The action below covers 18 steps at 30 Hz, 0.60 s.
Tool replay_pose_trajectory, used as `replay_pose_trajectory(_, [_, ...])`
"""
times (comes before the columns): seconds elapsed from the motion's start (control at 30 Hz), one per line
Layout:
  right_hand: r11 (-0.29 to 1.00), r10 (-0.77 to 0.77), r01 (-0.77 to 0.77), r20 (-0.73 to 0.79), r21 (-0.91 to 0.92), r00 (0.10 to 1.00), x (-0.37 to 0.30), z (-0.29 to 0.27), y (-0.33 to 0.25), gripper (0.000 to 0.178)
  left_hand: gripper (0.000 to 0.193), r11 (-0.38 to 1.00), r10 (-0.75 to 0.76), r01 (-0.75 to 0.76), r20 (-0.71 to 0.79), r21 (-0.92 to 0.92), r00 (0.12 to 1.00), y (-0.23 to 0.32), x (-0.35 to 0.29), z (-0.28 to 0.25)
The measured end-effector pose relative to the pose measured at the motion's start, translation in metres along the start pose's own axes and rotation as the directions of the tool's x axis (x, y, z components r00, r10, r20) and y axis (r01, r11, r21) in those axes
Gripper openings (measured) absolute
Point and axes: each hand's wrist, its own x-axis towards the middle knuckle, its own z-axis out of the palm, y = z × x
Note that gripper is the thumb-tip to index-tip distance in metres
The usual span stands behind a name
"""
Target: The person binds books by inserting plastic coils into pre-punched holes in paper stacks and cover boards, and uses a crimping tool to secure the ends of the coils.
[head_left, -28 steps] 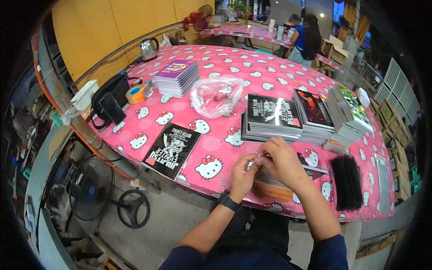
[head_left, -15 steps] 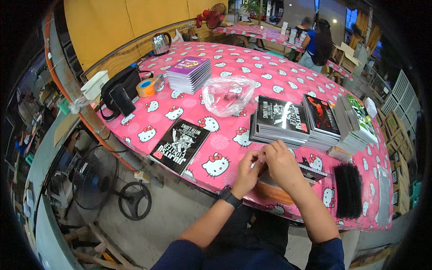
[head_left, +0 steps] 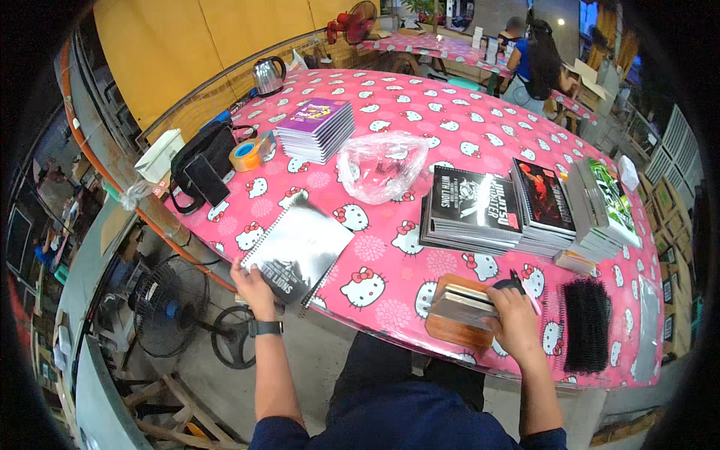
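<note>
My left hand [head_left: 255,290] grips the coil-side edge of a black spiral notebook [head_left: 304,244] whose glossy cover reflects the light. It lies at the table's front-left edge, over another dark notebook that shows along its right side. My right hand [head_left: 517,322], fingers curled, is at the right end of a small wooden block [head_left: 459,306] on a reddish-brown wooden board [head_left: 450,332]. A black object [head_left: 510,284] shows just beyond these fingers; whatever is inside them is hidden. To the right lies a bundle of black plastic binding coils [head_left: 587,326].
Stacks of black spiral notebooks [head_left: 472,202], red-and-black ones [head_left: 545,199] and green-covered ones [head_left: 604,199] stand at the right. Farther left are a crumpled plastic bag [head_left: 381,166], purple books [head_left: 315,131], tape rolls [head_left: 246,154], a black bag [head_left: 204,161] and a kettle [head_left: 268,75].
My hands have moved apart from their meeting point over the wooden block. The left one is now at the far-left notebooks, with a glossy notebook on top there. The right one has shifted right.
</note>
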Motion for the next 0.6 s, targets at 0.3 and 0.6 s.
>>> replay_pose_trajectory(0.3, [0.992, -0.082, 0.089, -0.080, 0.088, 0.993, 0.044, 0.016, -0.024, 0.057, 0.063, 0.588, 0.269, -0.493, 0.420, 0.642, 0.867, 0.033, -0.028, 0.019])
replay_pose_trajectory(0.6, [0.852, 0.212, 0.100, -0.515, 0.513, 0.831, -0.024, 0.001, 0.008, 0.026, 0.053, 0.567, 0.314, -0.783, 0.812, 0.257, 0.493, 0.084, -0.061, 0.113])
